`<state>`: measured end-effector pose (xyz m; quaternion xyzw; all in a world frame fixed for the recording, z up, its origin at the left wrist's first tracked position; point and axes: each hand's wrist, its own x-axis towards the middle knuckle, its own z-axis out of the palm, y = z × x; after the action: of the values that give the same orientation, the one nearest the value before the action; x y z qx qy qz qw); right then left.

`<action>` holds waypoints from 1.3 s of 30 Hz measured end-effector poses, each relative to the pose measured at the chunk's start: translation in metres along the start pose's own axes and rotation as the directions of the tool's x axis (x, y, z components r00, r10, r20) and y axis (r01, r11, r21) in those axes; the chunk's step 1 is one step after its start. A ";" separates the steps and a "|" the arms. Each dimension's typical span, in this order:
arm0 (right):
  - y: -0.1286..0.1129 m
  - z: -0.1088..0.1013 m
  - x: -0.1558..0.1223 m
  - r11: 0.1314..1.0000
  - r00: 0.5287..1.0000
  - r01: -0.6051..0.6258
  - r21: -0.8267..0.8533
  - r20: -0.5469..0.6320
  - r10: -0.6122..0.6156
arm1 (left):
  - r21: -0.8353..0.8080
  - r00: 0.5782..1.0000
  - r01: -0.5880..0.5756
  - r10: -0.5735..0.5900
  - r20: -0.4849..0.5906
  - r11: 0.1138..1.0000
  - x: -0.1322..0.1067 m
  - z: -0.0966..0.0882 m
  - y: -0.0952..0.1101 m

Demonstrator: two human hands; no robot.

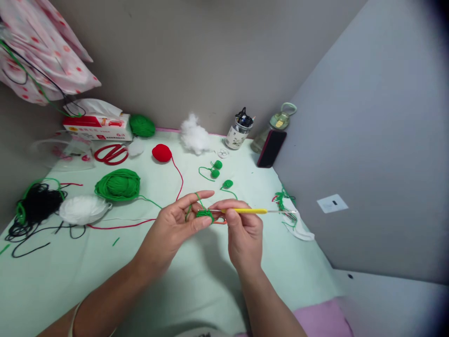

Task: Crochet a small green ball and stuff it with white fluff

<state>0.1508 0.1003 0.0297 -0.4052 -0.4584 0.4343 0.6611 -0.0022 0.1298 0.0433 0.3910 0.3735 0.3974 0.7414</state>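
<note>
Yellow-handled crochet hook (250,211) at green crochet piece (205,216), mid-table

My L hand (171,223) pinches the piece thumb-to-fingers, green strand (200,201) running up to its extended index; R hand (245,231) pinches the hook's handle, tip at the sts. I'd hold that strand taut, hook approx. level, w/ small wrist rolls so loops don't snag. Most elbow room: front of table (164,299). R's tighter, w/ table edge + gray wall (351,117); on L, mind the red yarn strand (122,227) nr the wrist.

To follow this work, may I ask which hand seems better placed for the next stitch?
Probably the right hand: it grips the yellow hook, whose tip is at the green crochet piece the left hand holds.
</note>
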 end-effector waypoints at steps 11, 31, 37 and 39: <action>0.004 -0.001 -0.001 0.999 0.999 -0.038 0.039 -0.018 0.039 | 0.113 0.998 -0.047 0.051 -0.036 0.993 -0.002 0.000 0.000; -0.001 -0.003 0.006 0.984 0.994 -0.103 0.148 -0.023 0.108 | 0.148 0.997 -0.070 0.072 -0.010 0.987 -0.006 0.000 0.000; -0.003 -0.002 0.004 0.990 0.995 -0.068 0.120 -0.070 0.077 | 0.145 0.992 -0.094 0.105 -0.073 0.985 -0.005 0.000 0.003; -0.003 -0.001 0.002 0.995 0.996 -0.029 0.099 -0.081 0.037 | 0.138 0.991 -0.095 0.107 -0.079 0.986 -0.005 0.001 0.003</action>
<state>0.1531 0.1015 0.0324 -0.3976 -0.4022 0.4499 0.6912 -0.0046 0.1264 0.0478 0.4407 0.4107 0.4251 0.6755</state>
